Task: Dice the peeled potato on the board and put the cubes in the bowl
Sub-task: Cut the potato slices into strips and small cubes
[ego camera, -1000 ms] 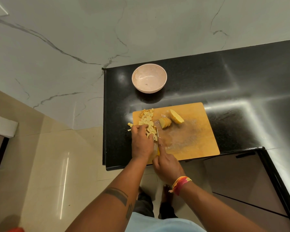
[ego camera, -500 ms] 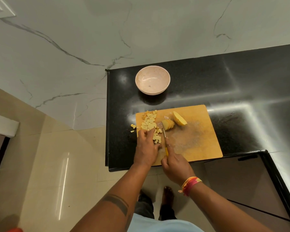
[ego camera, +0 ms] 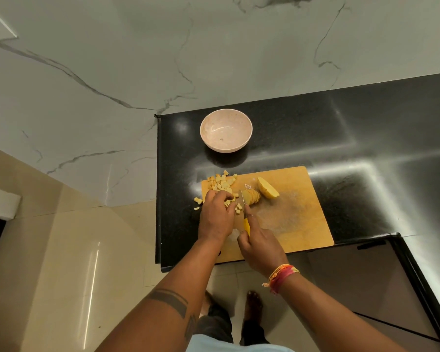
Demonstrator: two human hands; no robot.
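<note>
Cutting potato on my board

My right hand (ego camera: 261, 246) holds the yellow knife (ego camera: 246, 219) in the middle of the frame, its blade beside the potato slices (ego camera: 252, 197). My left hand (ego camera: 217, 215) curls over the little cubes (ego camera: 222, 182) on the board (ego camera: 302, 217). Above sits the pink bowl (ego camera: 226, 130).

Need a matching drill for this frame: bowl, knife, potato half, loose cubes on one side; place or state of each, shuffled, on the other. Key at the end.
Things:
1. bowl
2. knife
3. potato half
4. loose cubes

Places or states:
A. uncut, on the cutting board, right of the slices
B. piled at the board's far left corner, a few off it on the counter
C. gripped by the right hand
D. on the counter behind the board, no potato in it

Pairs: 1-D, 2-C, 3-A, 4-B
</note>
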